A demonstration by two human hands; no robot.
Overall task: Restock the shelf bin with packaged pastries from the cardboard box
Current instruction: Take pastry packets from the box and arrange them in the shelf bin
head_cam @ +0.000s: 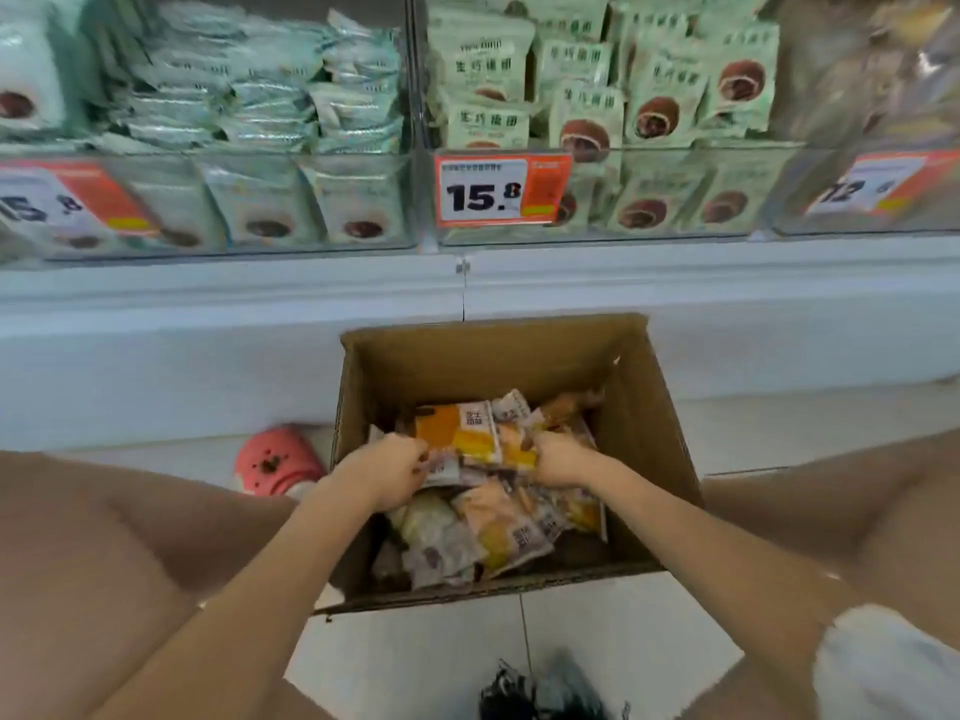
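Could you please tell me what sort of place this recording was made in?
Most likely a shop aisle: clear plastic shelf bins hold green packaged pastries, and an orange-and-white price tag reading 15.8 hangs on one.

Both arms extended forward, left hand (387, 472) and right hand (561, 459) fingers curled, gripping

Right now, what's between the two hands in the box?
In the head view, an orange and yellow pastry packet spans between the left hand and right hand; both grip packets.
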